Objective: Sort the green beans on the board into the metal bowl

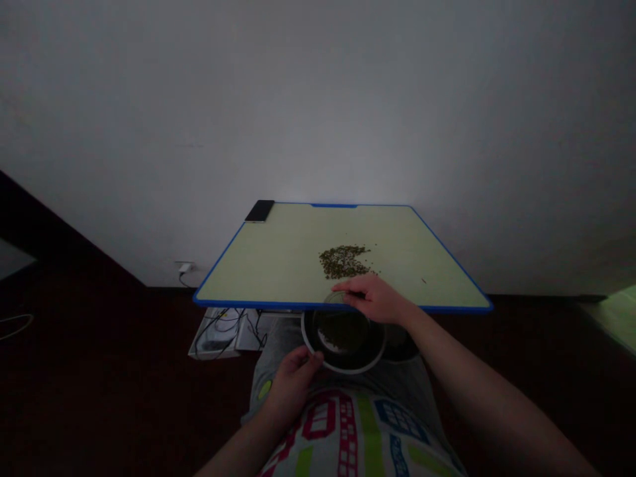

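My left hand (pixel 297 371) grips the near left of the rim of a dark bowl with a pale edge (pixel 342 369), thumb over the rim. The bowl sits at my lap, just under the table's near edge, with a dark mass of small grains (pixel 342 331) inside. My right hand (pixel 370 297) is closed over that edge, fingers pointing left. A pale, see-through round piece, like a small lid (pixel 334 298), is at its fingertips; its exact kind is unclear. Beyond the hand, small brown-green grains (pixel 344 261) lie loosely spread on the tabletop.
The pale tabletop with a blue rim (pixel 278 265) stands against a grey wall. A black phone (pixel 260 211) lies at its far left corner. A small dark sliver (pixel 424 281) is at the right. Below left, a white box (pixel 218 334) holds cables; a plug (pixel 185 267) is in the wall.
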`<state>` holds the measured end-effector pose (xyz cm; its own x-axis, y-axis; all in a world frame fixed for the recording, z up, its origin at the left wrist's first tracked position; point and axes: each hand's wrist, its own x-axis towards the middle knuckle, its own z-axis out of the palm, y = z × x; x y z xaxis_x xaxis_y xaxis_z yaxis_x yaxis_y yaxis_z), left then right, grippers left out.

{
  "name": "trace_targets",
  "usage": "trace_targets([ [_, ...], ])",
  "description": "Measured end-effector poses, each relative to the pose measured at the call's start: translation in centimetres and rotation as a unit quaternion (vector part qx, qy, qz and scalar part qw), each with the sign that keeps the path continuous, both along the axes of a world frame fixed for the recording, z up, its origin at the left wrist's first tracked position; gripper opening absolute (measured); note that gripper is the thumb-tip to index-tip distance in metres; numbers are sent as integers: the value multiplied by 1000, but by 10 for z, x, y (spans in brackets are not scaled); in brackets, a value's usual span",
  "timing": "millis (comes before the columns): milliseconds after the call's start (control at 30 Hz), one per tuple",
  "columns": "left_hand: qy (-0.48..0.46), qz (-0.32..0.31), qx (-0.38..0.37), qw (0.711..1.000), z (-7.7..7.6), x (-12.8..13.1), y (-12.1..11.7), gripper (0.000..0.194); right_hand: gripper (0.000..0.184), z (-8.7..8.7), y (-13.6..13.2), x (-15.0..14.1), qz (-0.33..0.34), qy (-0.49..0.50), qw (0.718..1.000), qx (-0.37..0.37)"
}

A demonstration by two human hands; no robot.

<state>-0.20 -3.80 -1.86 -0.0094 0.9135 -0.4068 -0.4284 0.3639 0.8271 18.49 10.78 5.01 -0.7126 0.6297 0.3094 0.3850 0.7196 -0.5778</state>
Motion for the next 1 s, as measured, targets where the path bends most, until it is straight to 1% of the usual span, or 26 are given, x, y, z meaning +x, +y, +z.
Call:
trace_targets([
  [100, -5, 6, -4, 1000, -4, -1, 0, 27, 31, 0, -2, 9, -2, 4, 1000, -12],
  [200, -9, 24, -12, 1000, -12, -5, 1, 26, 32, -4, 0, 26, -30, 37, 997, -58],
  [367, -4, 70, -26, 997, -24, -24, 4, 23, 36, -13, 7, 48, -122, 112, 974, -153],
  [433, -3, 81, -34, 996, -29, -33, 5, 24, 38, -14, 9, 51, -139, 125, 966, -178],
  [533, -3, 91, -47, 995, -39, -44, 8, 25, 38, -16, 8, 50, -137, 139, 963, -184],
  [667, 4, 99, -69, 993, -56, -52, 14, 17, 36, -17, 5, 49, -131, 144, 965, -178],
  [767, 16, 91, -86, 992, -67, -54, 21, 10, 38, -17, 4, 49, -132, 147, 963, -185],
  [800, 21, 83, -92, 992, -70, -54, 23, 11, 38, -17, 3, 49, -135, 151, 962, -185],
  [900, 43, 51, -110, 992, -74, -56, 30, 29, 36, -16, 4, 49, -139, 162, 961, -177],
  [1000, 80, 28, -127, 988, -73, -58, 36, 35, 35, -15, 5, 50, -140, 173, 957, -187],
])
